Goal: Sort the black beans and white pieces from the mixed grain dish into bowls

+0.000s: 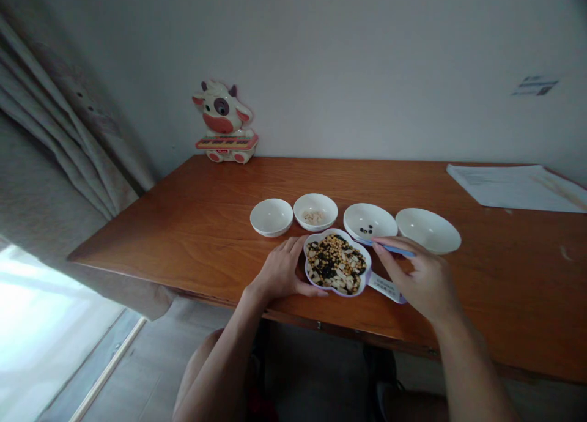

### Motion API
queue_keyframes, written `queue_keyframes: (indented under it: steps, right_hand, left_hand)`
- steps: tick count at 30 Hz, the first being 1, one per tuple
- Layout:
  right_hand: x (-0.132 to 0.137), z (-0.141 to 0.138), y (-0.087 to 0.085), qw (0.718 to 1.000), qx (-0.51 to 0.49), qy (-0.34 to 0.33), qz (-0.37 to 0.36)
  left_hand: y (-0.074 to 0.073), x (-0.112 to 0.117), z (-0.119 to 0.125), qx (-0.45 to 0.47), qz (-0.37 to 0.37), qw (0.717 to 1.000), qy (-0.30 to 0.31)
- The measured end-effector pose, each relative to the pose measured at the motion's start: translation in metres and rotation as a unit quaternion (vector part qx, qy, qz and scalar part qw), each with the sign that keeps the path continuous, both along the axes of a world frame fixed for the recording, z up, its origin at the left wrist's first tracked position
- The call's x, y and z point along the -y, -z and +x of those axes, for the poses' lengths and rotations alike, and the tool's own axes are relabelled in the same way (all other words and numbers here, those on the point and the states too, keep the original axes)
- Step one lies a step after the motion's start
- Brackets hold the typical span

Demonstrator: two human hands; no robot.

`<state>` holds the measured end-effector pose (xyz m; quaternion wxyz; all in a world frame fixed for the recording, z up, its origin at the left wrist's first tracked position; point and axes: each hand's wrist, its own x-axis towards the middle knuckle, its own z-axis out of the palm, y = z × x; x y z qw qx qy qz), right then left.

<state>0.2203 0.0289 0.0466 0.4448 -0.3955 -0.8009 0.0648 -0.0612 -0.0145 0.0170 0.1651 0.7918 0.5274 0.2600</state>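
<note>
My left hand [285, 270] curves around the left side of a flower-shaped white and purple bowl [368, 277], its thumb along the near edge. Mixed dark and yellow grains and pale flat seeds [337, 263] fill this bowl, and its handle points to the right. My right hand [422, 278] pinches slim blue tweezers [398, 250], whose tip end reaches left to the near rim of a white bowl [385, 220] with several dark beans [365, 229] inside. To its left, another white bowl [316, 200] holds pale seeds [313, 216].
An empty white bowl [271, 217] stands at the left end of the row, and a larger white bowl [428, 226] at the right end. A cow-shaped toy keyboard [226, 125] sits at the back left. Papers [509, 186] lie back right on the wooden table [183, 226].
</note>
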Motion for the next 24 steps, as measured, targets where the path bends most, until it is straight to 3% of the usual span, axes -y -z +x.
queue_keyframes:
  steps: [8,24]
  right_hand:
    - [0.002,0.005,0.000,0.997,0.048,-0.049,-0.019]
    - [0.001,0.006,0.011,0.991,0.099,-0.057,-0.069]
  left_hand:
    - [0.000,0.000,0.000,0.002,0.010,1.000,0.003]
    - [0.000,0.000,0.000,0.001,0.012,1.000,0.003]
